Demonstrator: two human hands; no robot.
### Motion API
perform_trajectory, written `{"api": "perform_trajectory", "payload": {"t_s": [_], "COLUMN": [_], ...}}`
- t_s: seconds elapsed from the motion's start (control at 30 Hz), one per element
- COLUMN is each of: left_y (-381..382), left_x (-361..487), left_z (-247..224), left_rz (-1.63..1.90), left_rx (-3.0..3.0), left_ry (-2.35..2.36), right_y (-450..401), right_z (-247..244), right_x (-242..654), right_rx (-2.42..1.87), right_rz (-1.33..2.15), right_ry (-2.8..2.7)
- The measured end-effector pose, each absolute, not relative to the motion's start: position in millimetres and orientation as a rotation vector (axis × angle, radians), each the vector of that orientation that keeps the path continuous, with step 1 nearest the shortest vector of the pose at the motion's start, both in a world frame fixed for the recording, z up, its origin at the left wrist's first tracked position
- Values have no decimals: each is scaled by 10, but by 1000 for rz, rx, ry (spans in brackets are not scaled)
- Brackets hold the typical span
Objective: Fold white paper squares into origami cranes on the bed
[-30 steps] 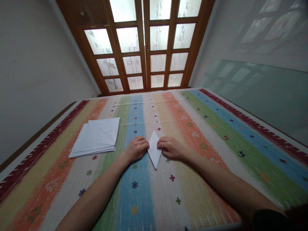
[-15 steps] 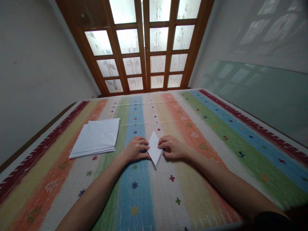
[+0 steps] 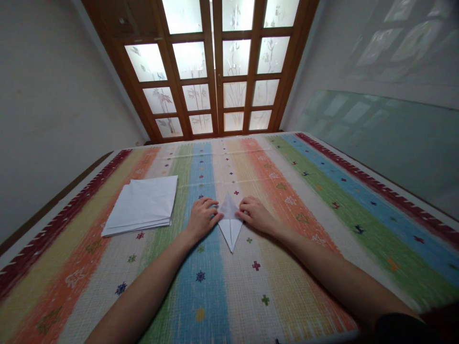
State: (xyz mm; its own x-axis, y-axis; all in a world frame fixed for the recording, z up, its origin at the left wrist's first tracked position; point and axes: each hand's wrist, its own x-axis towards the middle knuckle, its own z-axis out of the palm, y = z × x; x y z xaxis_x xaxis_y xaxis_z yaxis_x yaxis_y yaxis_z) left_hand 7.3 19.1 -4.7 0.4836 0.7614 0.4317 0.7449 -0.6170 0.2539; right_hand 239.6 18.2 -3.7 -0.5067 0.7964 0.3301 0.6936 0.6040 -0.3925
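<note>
A small piece of folded white paper [image 3: 230, 231], diamond-shaped, lies on the tablecloth in front of me with one point toward me. Its near half shows a crease or slit down the middle; the far half looks greyer and somewhat blurred. My left hand [image 3: 202, 216] pinches the left corner, thumb on the paper and fingers curled. At the right corner, my right hand [image 3: 254, 213] grips the edge in the same way, fingertips bent inward. Both forearms rest low over the cloth.
A stack of white paper sheets [image 3: 143, 203] lies to the left of my left hand. The striped tablecloth [image 3: 287, 286] covers the table. Beyond its far edge stand wooden doors [image 3: 217, 95] with glass panes, and a greenish glass panel [image 3: 387, 138] is along the right.
The paper's near half now shows a central line where it was plain before. My left thumb has moved up onto the paper, and my right fingers have closed in at its right corner.
</note>
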Motion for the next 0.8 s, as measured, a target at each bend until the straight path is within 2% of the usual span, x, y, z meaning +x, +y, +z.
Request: {"api": "perform_trajectory", "payload": {"t_s": [0.33, 0.5, 0.8], "left_y": [161, 153, 95], "left_x": [96, 109, 114], "left_z": [-68, -67, -6], "left_rz": [776, 615, 515], "left_rx": [2696, 2823, 2810], "left_ry": [1425, 1236, 1108], "right_y": [141, 122, 119], "right_z": [-30, -6, 18], "right_x": [2389, 2377, 2440], "right_rx": [-1292, -1322, -915], "right_rz": [238, 224, 374], "right_ry": [-2366, -2338, -2484]}}
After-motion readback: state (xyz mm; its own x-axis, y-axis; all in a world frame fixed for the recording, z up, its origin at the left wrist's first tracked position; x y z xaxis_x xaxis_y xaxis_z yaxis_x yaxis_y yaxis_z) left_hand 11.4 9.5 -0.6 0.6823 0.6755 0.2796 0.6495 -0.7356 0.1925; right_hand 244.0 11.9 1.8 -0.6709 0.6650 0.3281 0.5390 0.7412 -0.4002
